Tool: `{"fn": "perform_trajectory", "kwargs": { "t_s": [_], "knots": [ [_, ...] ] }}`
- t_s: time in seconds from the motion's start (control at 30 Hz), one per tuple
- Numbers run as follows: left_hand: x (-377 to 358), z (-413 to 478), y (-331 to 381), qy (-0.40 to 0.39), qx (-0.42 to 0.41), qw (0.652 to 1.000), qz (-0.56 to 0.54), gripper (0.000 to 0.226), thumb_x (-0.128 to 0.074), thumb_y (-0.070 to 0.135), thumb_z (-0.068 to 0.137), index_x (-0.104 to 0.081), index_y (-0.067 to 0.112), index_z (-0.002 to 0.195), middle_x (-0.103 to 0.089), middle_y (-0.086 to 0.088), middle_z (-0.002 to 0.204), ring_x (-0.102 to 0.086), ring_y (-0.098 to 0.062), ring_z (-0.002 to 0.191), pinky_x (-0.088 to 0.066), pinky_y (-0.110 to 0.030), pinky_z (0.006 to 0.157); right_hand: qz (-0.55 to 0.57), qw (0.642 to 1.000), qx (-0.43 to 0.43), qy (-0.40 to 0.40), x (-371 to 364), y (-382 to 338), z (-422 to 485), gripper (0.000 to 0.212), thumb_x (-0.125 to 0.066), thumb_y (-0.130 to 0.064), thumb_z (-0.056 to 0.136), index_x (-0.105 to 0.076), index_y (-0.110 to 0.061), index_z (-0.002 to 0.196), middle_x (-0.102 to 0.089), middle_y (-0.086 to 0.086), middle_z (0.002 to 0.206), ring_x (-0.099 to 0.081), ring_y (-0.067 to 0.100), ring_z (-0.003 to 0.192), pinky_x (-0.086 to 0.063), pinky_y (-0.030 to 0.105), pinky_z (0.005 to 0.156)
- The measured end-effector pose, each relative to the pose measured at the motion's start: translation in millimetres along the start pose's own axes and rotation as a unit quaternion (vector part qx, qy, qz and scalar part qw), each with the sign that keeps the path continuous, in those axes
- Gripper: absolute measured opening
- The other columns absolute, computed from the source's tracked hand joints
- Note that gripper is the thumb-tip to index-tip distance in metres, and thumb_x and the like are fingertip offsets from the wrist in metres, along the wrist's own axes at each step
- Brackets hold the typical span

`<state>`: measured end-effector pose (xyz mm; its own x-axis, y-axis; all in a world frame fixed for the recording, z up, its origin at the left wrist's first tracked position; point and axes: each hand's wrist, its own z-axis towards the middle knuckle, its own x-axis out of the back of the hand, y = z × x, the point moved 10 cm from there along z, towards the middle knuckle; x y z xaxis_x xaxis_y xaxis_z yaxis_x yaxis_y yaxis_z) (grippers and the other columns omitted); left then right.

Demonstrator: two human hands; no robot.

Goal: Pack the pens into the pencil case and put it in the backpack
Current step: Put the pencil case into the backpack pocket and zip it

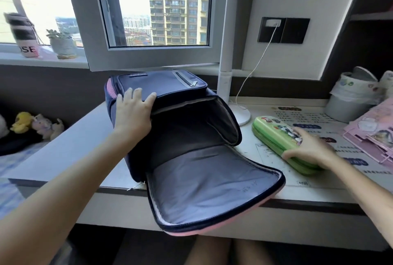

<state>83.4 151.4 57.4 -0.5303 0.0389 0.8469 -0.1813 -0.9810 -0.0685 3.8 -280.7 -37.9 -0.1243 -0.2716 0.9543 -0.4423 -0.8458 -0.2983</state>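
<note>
Navy backpack (202, 175) lies on the counter (70, 143), main compartment unzipped wide. Its big flap is folded toward the person and hangs past the counter's front edge. Grey lining shows on the flap and in the cavity, with nothing visible inside; the deeper part is dark. The small front pocket on top is zipped.

Left hand (133, 107) grasps the backpack at the far-left rim of the opening, fingers curled over the top panel.

Green pencil case (274, 135) lies flat on the counter just right of the backpack, near its mouth but not touching. The case is closed, so its contents cannot be told. Right hand (310, 149) grasps the case's end farthest from the backpack, thumb on the side wall and fingers over the lid.

A bare strip of counter runs between the backpack mouth and the case. Behind the backpack on the right stands a white lamp stand (228, 30), its base close to the case's far end. A white cable (255, 69) hangs beside it. Further right of the backpack are a pink folder (370, 135) and a white tub (348, 103). Plush toys (36, 124) sit left of the backpack, off the counter.
</note>
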Motion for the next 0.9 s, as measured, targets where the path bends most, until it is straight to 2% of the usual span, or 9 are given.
{"fn": "perform_trajectory", "kwargs": {
  "t_s": [0.07, 0.1, 0.2, 0.3, 0.37, 0.47, 0.57, 0.67, 0.9],
  "knots": [
    [1.5, 10.3, 4.9, -0.009, -0.027, 1.0, 0.013, 0.061, -0.066, 0.02, 0.075, -0.041, 0.015, 0.131, -0.047, -0.021, 0.128, -0.043, -0.038, 0.118, -0.036, -0.048, 0.096, 0.102, 0.995, 0.007, 0.018, 10.0, -0.9, -6.5, 0.1, -0.084, -0.039, 0.054, -0.033, -0.031, 0.14, -0.05, 0.01, 0.134, -0.055, 0.028, 0.101, -0.05, 0.036, 0.079],
    [2.1, 13.8, 7.5, -0.014, -0.038, 0.999, 0.021, 0.054, -0.063, 0.022, 0.078, -0.042, 0.014, 0.128, -0.053, -0.019, 0.12, -0.05, -0.037, 0.109, -0.041, -0.044, 0.088, 0.127, 0.991, 0.022, 0.021, 18.3, -4.3, -11.1, 0.097, -0.085, -0.037, 0.053, -0.037, -0.032, 0.137, -0.051, 0.008, 0.132, -0.054, 0.026, 0.1, -0.049, 0.035, 0.077],
    [10.8, 23.2, 12.1, 0.003, -0.065, 0.997, 0.044, 0.028, -0.051, 0.015, 0.088, -0.047, 0.008, 0.115, -0.063, -0.016, 0.101, -0.061, -0.036, 0.089, -0.043, -0.037, 0.064, 0.159, 0.982, 0.105, 0.004, 52.5, -34.4, -40.4, 0.091, -0.086, -0.04, 0.046, -0.044, -0.047, 0.127, -0.053, -0.002, 0.124, -0.052, 0.018, 0.099, -0.047, 0.035, 0.075],
    [26.5, 37.7, 0.2, 0.026, -0.046, 0.997, 0.049, 0.018, -0.047, 0.001, 0.087, -0.05, 0.005, 0.104, -0.066, -0.017, 0.091, -0.063, -0.037, 0.08, -0.045, -0.038, 0.066, 0.164, 0.968, 0.18, -0.066, 75.1, -87.5, -83.2, 0.087, -0.083, -0.052, 0.033, -0.045, -0.066, 0.11, -0.054, -0.018, 0.114, -0.055, 0.009, 0.096, -0.049, 0.033, 0.075],
    [35.7, 46.7, -7.7, 0.033, -0.033, 0.999, 0.027, 0.016, -0.048, 0.0, 0.087, -0.052, 0.003, 0.102, -0.066, -0.021, 0.092, -0.062, -0.039, 0.082, -0.041, -0.037, 0.063, 0.127, 0.962, 0.216, -0.103, 69.4, -128.9, -104.3, 0.088, -0.078, -0.057, 0.027, -0.042, -0.072, 0.106, -0.052, -0.027, 0.106, -0.056, 0.003, 0.089, -0.05, 0.028, 0.07],
    [45.5, 57.1, -14.4, 0.039, -0.012, 0.999, -0.018, 0.014, -0.049, -0.002, 0.085, -0.055, 0.001, 0.098, -0.066, -0.023, 0.093, -0.06, -0.042, 0.084, -0.038, -0.036, 0.062, 0.04, 0.955, 0.27, -0.117, 34.0, -198.1, -114.5, 0.091, -0.076, -0.055, 0.038, -0.044, -0.057, 0.123, -0.05, -0.024, 0.107, -0.051, 0.004, 0.092, -0.043, 0.023, 0.066],
    [51.2, 61.9, -18.2, 0.051, 0.007, 0.997, -0.054, 0.02, -0.049, 0.0, 0.085, -0.058, 0.004, 0.102, -0.067, -0.022, 0.092, -0.06, -0.041, 0.084, -0.042, -0.036, 0.066, -0.006, 0.954, 0.273, -0.121, -9.5, -253.5, -100.5, 0.088, -0.077, -0.047, 0.052, -0.045, -0.038, 0.133, -0.054, -0.013, 0.126, -0.052, 0.016, 0.11, -0.047, 0.034, 0.087],
    [55.2, 66.3, -28.3, 0.067, 0.024, 0.993, -0.092, 0.021, -0.051, 0.002, 0.082, -0.062, 0.005, 0.099, -0.069, -0.02, 0.091, -0.06, -0.04, 0.085, -0.045, -0.038, 0.07, 0.002, 0.963, 0.231, -0.139, -38.5, -284.1, -80.1, 0.083, -0.077, -0.044, 0.052, -0.05, -0.028, 0.129, -0.06, -0.003, 0.121, -0.055, 0.025, 0.109, -0.043, 0.042, 0.093],
    [68.8, 75.8, -33.4, 0.096, 0.031, 0.983, -0.155, 0.017, -0.054, 0.007, 0.082, -0.066, 0.004, 0.093, -0.07, -0.018, 0.092, -0.059, -0.038, 0.087, -0.048, -0.041, 0.077, 0.031, 0.973, 0.186, -0.136, -64.9, -303.6, -54.5, 0.083, -0.08, -0.046, 0.051, -0.051, -0.024, 0.125, -0.06, 0.004, 0.118, -0.053, 0.031, 0.11, -0.036, 0.043, 0.09]
  ]
}}
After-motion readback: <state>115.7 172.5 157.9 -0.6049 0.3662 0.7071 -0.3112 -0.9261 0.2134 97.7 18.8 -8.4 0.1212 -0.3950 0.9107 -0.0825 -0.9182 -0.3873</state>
